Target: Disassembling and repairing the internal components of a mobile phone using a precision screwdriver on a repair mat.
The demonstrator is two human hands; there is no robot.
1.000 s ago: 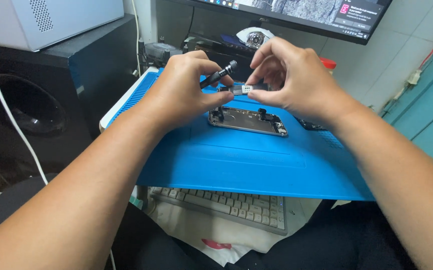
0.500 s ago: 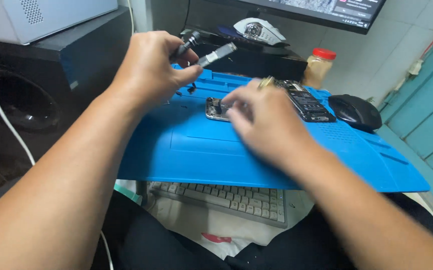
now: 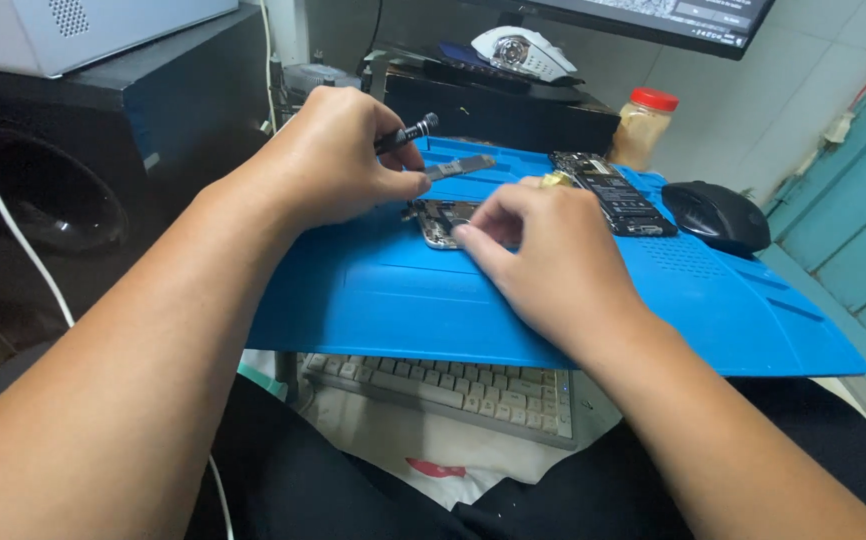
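Note:
My left hand (image 3: 338, 160) is raised over the blue work mat (image 3: 653, 310). It grips a small dark screwdriver (image 3: 408, 134) and pinches a thin grey metal strip (image 3: 460, 167) between thumb and fingers. My right hand (image 3: 543, 255) rests on the mat with its fingertips on an opened phone (image 3: 436, 218), which it mostly hides. A second opened phone body (image 3: 613, 193) lies further back on the mat.
A black mouse (image 3: 716, 215) sits at the mat's right. Behind it stand a jar with a red lid (image 3: 643, 127), a monitor (image 3: 653, 15) and a white mouse (image 3: 523, 50). A keyboard (image 3: 453, 385) lies under the mat's front edge. A black speaker (image 3: 43, 190) stands left.
My hands have come apart. The right hand dropped from the left hand's tool down onto the phone, while the left hand stayed lifted with the screwdriver and strip.

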